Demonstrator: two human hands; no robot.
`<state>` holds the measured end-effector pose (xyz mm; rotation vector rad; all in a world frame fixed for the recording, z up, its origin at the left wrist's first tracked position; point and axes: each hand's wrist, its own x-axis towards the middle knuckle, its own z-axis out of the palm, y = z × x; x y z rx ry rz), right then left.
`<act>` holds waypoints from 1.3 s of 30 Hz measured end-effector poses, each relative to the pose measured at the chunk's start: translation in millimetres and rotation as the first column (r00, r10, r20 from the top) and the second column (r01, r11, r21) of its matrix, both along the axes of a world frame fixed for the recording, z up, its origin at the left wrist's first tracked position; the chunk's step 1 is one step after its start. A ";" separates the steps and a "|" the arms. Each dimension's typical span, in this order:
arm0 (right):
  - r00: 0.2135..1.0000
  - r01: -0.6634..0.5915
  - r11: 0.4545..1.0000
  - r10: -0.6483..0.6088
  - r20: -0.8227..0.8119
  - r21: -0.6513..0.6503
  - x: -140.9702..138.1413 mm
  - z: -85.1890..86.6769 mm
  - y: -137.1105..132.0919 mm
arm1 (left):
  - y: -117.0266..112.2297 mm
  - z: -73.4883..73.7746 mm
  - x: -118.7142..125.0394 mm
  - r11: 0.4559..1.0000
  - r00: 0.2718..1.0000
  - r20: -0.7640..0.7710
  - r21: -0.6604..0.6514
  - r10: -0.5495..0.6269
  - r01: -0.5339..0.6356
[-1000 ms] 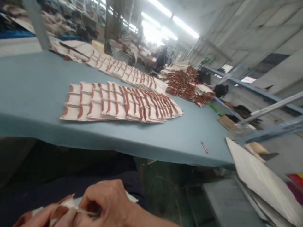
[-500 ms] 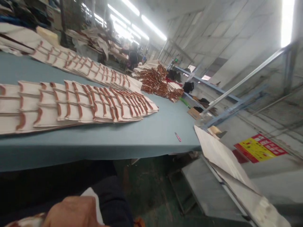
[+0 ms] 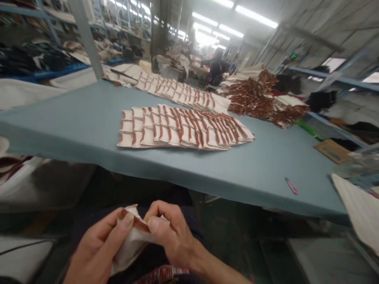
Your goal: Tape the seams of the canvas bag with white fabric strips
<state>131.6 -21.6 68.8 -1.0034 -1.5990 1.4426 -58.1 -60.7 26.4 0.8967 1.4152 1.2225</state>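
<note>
Low in the head view, below the table's front edge, both my hands hold one cream fabric piece with brown trim (image 3: 134,236). My left hand (image 3: 99,246) pinches its left side with thumb and fingers closed. My right hand (image 3: 171,232) is curled over its right side, thumb pressed on the brown edge. On the blue-grey table (image 3: 74,122) lies a fanned row of similar cream pieces with brown trim (image 3: 183,128), well beyond my hands.
A second fanned row (image 3: 180,90) and a heap of brown-trimmed pieces (image 3: 263,98) lie farther back. A small pink tool (image 3: 291,185) rests near the table's right front. A person (image 3: 217,67) works at the far end. Cream fabric hangs at the left (image 3: 17,173).
The view swung right and then back left. My hands, low at the frame's edge before, are now both in full view holding the piece higher.
</note>
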 end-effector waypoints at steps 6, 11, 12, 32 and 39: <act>0.989 -0.080 0.996 0.085 0.122 -0.044 -0.6 9.7 20.1 | -0.9 31.2 3.2 0.999 0.973 -0.227 0.001 -0.034 0.035; 0.967 -0.086 0.993 0.065 0.246 0.078 -7.2 9.1 19.6 | -2.2 41.3 18.1 0.997 0.932 -0.355 0.056 0.069 -0.053; 0.969 -0.070 0.995 0.052 0.241 0.069 -9.0 7.7 18.8 | -1.8 39.0 18.6 0.996 0.927 -0.365 0.068 0.085 -0.064; 0.926 -0.296 0.944 0.246 0.285 0.148 -27.6 -30.1 40.3 | 47.5 57.7 -38.5 0.903 0.646 -0.704 0.426 0.296 0.049; 0.957 -0.271 0.937 0.237 0.168 0.221 -74.9 0.1 92.1 | 69.4 87.5 -91.1 0.896 0.534 -0.767 0.443 0.355 0.041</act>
